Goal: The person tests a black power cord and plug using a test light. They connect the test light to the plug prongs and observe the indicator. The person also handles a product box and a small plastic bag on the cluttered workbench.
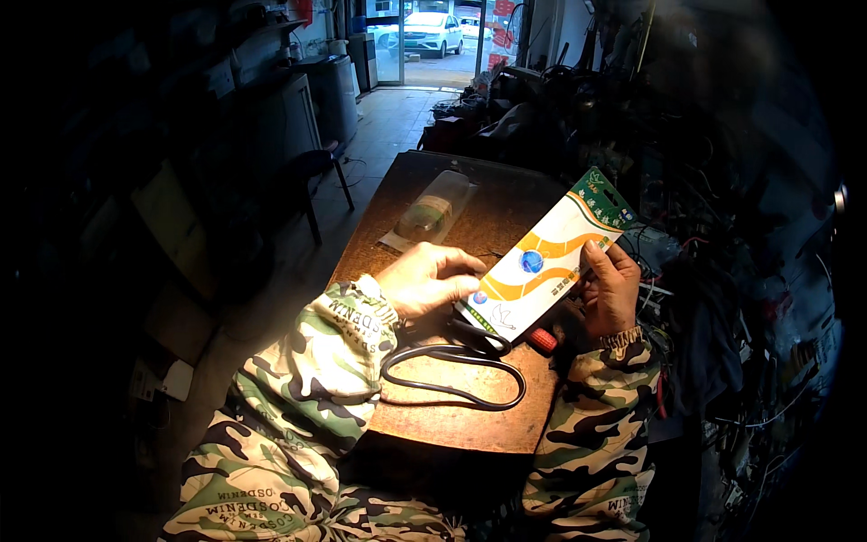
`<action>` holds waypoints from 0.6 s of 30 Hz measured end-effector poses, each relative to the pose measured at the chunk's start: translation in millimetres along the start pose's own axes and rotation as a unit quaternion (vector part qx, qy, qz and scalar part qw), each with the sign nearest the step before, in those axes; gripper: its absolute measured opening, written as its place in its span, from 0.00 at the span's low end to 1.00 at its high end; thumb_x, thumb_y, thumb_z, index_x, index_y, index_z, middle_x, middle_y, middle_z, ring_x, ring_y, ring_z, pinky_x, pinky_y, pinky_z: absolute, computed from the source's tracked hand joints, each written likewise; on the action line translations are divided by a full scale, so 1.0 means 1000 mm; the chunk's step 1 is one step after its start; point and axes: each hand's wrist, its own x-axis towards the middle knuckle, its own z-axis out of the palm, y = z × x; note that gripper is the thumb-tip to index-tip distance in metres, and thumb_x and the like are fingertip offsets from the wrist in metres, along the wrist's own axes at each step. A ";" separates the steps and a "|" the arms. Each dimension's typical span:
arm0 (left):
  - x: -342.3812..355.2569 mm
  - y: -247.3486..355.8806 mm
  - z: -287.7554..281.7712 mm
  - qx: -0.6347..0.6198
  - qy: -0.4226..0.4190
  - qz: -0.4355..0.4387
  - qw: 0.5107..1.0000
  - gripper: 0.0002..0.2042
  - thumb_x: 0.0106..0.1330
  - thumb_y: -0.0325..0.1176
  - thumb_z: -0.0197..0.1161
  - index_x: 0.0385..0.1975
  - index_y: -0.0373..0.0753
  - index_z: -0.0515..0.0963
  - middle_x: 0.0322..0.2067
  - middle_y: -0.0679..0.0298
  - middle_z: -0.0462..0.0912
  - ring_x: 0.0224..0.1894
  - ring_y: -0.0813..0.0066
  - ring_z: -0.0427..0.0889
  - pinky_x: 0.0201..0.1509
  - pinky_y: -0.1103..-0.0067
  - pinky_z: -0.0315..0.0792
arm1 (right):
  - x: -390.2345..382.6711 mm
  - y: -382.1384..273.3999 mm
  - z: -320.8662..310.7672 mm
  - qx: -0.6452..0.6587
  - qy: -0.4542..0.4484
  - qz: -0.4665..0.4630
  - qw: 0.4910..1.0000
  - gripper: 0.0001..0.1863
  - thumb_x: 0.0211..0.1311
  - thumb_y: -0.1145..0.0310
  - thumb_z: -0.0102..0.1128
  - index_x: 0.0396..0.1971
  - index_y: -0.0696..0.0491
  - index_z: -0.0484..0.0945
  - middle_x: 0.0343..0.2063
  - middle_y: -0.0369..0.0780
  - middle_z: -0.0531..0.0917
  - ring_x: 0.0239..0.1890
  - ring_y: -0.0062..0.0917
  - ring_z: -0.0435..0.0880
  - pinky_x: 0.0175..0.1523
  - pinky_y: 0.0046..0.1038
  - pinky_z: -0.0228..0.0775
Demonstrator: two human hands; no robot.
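A white, orange and green cardboard packaging card is held tilted above the table. My right hand grips its right edge, thumb on the front and fingers curled behind. My left hand is at the card's lower left edge, thumb and fingers closed around that edge. Below the card a looped black cable lies on the table, partly hidden by the card. A red object, perhaps a tool handle, lies beside the card's lower corner. Farther back rests a clear plastic blister shell.
The worn brown wooden table narrows toward its far end. Piles of cables and parts crowd the right side. A dark stool stands at the left on the tiled floor. Beyond the glass doorway a white car is parked.
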 end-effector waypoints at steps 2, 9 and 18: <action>-0.006 -0.003 -0.016 -0.026 0.131 -0.049 0.990 0.16 0.71 0.30 0.58 0.53 0.27 0.75 0.39 0.58 0.85 0.36 0.78 0.83 0.37 0.83 0.79 | 0.005 0.013 -0.003 0.025 0.006 0.006 1.000 0.12 0.64 0.67 0.65 0.41 0.59 0.81 0.28 0.36 0.85 0.23 0.15 0.81 0.21 0.16 0.69; 0.003 -0.044 -0.070 0.246 0.451 -0.044 0.857 0.16 0.62 0.31 0.62 0.47 0.30 0.80 0.40 0.51 0.86 0.43 0.62 0.86 0.50 0.72 0.77 | 0.011 0.009 -0.023 0.059 0.131 -0.063 0.988 0.14 0.66 0.70 0.63 0.47 0.62 0.78 0.38 0.41 0.86 0.37 0.24 0.85 0.43 0.24 0.79; 0.039 -0.049 -0.032 0.428 0.340 -0.099 0.832 0.40 0.56 0.47 0.70 0.63 0.26 0.63 0.58 0.35 0.70 0.61 0.42 0.70 0.68 0.65 0.64 | 0.017 0.015 -0.038 0.031 0.169 -0.059 0.983 0.14 0.68 0.70 0.60 0.48 0.62 0.79 0.43 0.43 0.85 0.42 0.25 0.85 0.51 0.26 0.76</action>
